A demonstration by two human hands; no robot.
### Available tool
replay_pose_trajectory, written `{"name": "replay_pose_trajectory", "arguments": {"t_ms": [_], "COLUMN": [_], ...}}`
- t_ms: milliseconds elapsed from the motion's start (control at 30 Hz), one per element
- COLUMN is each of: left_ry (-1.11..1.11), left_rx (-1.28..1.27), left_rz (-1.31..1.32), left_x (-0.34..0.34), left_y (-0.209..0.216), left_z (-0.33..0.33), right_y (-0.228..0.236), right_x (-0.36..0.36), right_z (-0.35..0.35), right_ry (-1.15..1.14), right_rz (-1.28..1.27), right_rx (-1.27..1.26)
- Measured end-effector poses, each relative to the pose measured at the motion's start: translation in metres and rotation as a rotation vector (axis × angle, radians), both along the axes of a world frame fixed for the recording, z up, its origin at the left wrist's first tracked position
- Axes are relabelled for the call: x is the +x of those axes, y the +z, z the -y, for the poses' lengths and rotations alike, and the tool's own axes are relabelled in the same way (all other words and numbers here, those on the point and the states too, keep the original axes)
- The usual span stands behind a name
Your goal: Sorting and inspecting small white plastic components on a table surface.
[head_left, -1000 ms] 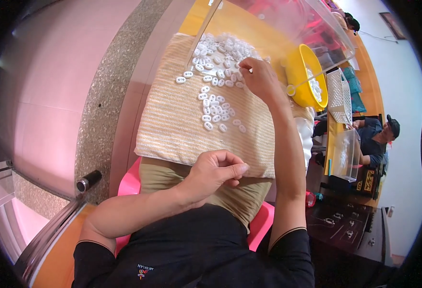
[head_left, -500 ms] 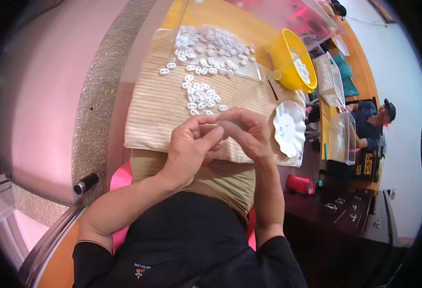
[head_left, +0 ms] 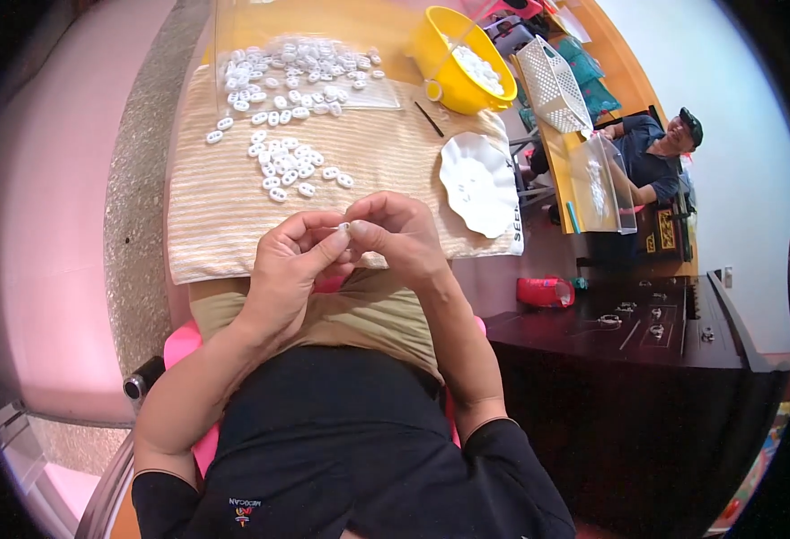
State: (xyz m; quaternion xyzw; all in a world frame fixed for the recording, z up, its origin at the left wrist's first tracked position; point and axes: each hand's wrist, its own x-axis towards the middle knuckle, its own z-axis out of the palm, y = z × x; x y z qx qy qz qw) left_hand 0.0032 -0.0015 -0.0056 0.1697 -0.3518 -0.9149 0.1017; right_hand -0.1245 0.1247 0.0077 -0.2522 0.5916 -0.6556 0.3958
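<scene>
My left hand (head_left: 289, 262) and my right hand (head_left: 397, 235) meet fingertip to fingertip over the near edge of a striped towel (head_left: 206, 216). Both thumbs and forefingers pinch a tiny white piece (head_left: 344, 227), mostly covered by the fingers, so its kind is unclear. Just beyond them lies a loose group of white oval plastic pieces (head_left: 280, 167), each with two dark holes. A bigger heap of the same white ovals (head_left: 300, 65) lies farther off, partly on a clear plastic sheet. To the right sits a white wavy-rimmed dish (head_left: 494, 214) holding a few tiny bits.
A yellow bucket (head_left: 431, 56) with white pieces inside stands at the far right of the table. A thin dark stick (head_left: 429, 119) lies near it. Beyond are a white perforated basket (head_left: 547, 85) and a seated person (head_left: 651, 148) at another table.
My right hand, blurred before, is now steady, its fingertips against the left ones, and a tiny white piece shows between them. The whole view has shifted, moving the table leftward and up.
</scene>
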Motion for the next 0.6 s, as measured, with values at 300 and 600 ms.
{"name": "replay_pose_trajectory", "arguments": {"t_ms": [300, 600], "left_ry": [-0.064, -0.121], "left_rx": [0.043, 0.041], "left_rz": [0.091, 0.139], "left_x": [0.004, 0.003], "left_y": [-0.001, -0.004], "left_z": [0.001, -0.006], "right_y": [0.018, 0.017], "right_x": [-0.084, -0.138], "right_z": [-0.083, -0.113], "right_ry": [-0.278, -0.197], "right_rz": [-0.805, -1.081], "right_rx": [0.425, 0.872]}}
